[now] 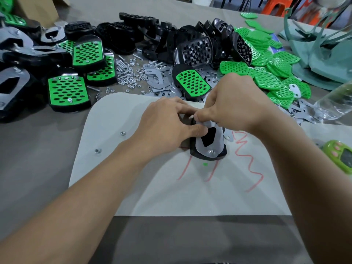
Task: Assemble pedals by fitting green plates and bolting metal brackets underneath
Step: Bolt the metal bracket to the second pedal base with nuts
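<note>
A grey-covered table (38,149) fills the view, orange stools (274,7) beyond.

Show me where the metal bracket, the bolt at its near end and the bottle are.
bracket (218,139), head view, on its bare right arm.
bolt (211,151), head view, on its tip.
bottle (331,105), head view, on its clear side.

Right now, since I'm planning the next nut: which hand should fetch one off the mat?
Probably left: both nuts lie nearer the left hand; the right hand pinches at the bracket.
</note>
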Available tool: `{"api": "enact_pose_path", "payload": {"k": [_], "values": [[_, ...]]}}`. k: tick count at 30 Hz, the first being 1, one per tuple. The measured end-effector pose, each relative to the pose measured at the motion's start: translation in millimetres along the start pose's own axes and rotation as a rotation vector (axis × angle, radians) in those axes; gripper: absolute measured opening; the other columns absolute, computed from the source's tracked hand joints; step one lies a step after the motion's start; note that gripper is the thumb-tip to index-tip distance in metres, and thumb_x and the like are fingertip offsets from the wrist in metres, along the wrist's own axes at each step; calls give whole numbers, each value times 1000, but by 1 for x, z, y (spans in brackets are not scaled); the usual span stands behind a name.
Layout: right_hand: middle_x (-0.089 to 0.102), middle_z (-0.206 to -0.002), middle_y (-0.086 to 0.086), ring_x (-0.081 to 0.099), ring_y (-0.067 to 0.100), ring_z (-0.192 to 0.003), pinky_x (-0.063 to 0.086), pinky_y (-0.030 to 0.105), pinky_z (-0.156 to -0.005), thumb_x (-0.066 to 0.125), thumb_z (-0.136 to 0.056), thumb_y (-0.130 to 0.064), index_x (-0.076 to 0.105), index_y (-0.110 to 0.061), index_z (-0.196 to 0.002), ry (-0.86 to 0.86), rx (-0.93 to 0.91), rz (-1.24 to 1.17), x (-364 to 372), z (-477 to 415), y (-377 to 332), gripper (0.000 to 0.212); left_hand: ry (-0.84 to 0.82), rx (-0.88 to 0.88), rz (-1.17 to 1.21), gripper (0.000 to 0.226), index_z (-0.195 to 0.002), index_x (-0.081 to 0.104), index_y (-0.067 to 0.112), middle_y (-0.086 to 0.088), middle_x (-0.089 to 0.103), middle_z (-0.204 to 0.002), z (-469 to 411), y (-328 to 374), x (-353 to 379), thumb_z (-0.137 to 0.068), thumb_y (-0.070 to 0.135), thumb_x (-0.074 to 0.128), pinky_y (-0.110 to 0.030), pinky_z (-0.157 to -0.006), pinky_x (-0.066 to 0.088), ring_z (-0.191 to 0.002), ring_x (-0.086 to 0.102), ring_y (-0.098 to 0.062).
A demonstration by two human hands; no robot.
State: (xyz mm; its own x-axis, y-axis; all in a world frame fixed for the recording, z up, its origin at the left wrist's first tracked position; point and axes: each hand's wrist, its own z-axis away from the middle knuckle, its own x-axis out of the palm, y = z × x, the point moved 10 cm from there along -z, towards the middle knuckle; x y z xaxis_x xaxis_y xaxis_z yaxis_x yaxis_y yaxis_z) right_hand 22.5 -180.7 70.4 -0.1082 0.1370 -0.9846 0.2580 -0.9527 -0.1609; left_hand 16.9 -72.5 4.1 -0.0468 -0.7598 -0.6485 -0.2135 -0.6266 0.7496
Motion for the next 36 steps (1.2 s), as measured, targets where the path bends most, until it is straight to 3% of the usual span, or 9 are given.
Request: {"api": "enact_pose_path", "payload": {"k": [6,11,14,23,27,33,36], "values": [[62,-71,12,58,29,-72,55,37,-67,76,-84,-29,77,-12,-79,81,-5,6,1,1,-1,17,-4,4,45,32,-99,76,55,17,65,-100,1,1,2,-68,57,85,-34,-76,47,-89,58,-7],[52,-66,3,52,28,-69,52,37,-63,73,-85,-20,79,-14,-78,107,-76,34,0,3,-9,11,6,2,30,34,-101,75,56,18,65,-100,0,0,1,-68,58,85,-33,-77,46,-92,58,-7],[57,-64,0,55,26,-67,54,36,-63,76,-82,-21,83,-20,-80,138,-99,23,-6,6,-11,7,5,-2,32,37,-103,75,55,19,65,-100,0,-1,2,-68,58,86,-32,-75,45,-91,58,-7],[41,-66,-7,47,26,-74,45,34,-64,73,-85,-20,79,-16,-84,169,-174,140,-2,5,-21,7,13,-6,17,33,-100,77,50,22,65,-101,-1,-3,1,-69,57,86,-28,-75,41,-94,56,-4],[54,-69,4,50,25,-69,50,36,-62,71,-84,-26,78,-12,-82,145,-127,137,0,3,-14,16,9,-7,36,34,-101,76,52,21,66,-103,0,-3,2,-69,57,87,-33,-82,47,-97,58,-4],[42,-69,3,37,18,-61,30,30,-54,70,-89,-28,71,-12,-100,106,-98,143,3,3,-15,20,0,3,46,23,-88,74,55,18,67,-101,1,1,0,-69,58,86,-39,-81,48,-94,60,-8],[31,-70,2,25,14,-58,17,31,-48,65,-94,-28,57,-11,-80,45,-86,227,6,5,-18,24,-6,-3,48,23,-88,73,53,17,67,-102,1,1,1,-69,58,86,-37,-81,48,-94,59,-9]]}}
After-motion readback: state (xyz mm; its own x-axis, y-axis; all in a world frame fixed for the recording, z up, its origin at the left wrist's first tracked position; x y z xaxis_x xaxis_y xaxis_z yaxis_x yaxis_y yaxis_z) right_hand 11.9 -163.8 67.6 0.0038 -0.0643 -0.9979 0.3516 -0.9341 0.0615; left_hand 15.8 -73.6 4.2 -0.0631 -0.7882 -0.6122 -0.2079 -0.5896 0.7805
